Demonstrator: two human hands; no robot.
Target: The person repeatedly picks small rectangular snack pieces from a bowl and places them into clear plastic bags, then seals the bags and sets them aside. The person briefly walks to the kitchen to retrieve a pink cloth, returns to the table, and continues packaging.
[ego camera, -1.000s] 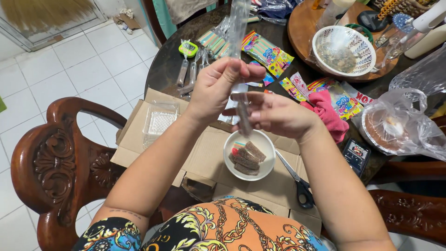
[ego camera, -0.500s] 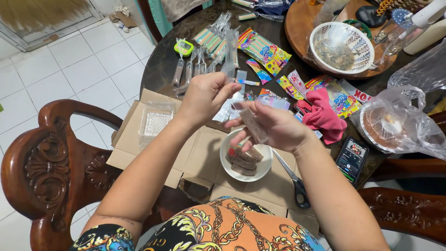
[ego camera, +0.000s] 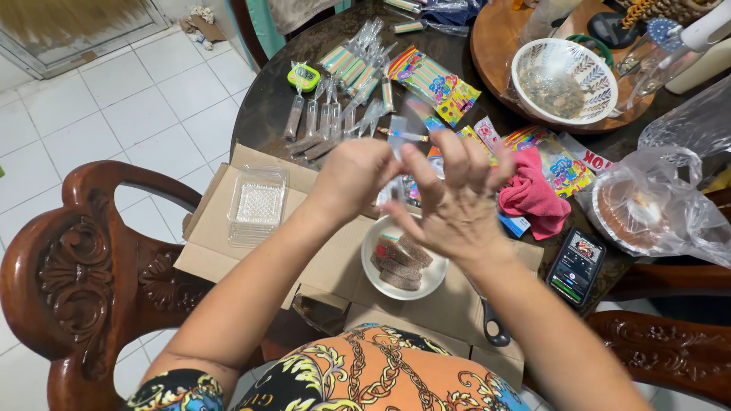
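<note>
A person sits at a dark round table (ego camera: 266, 114), seen from above. Both hands are raised together over a white bowl (ego camera: 373, 245) that holds brown sugared candy strips (ego camera: 400, 262). The left hand (ego camera: 354, 176) is closed, its fingertips pinching a clear plastic sleeve (ego camera: 396, 183), mostly hidden between the hands. The right hand (ego camera: 449, 202) has fingers spread and lifted, its thumb side meeting the left; whether it grips the sleeve cannot be told. The bowl rests on flattened cardboard (ego camera: 221, 236). Near it lie a clear tray (ego camera: 257, 204), scissors (ego camera: 491, 323), a phone (ego camera: 575, 266) and a pink cloth (ego camera: 533, 194). Filled sleeves (ego camera: 327, 114) lie farther back.
</note>
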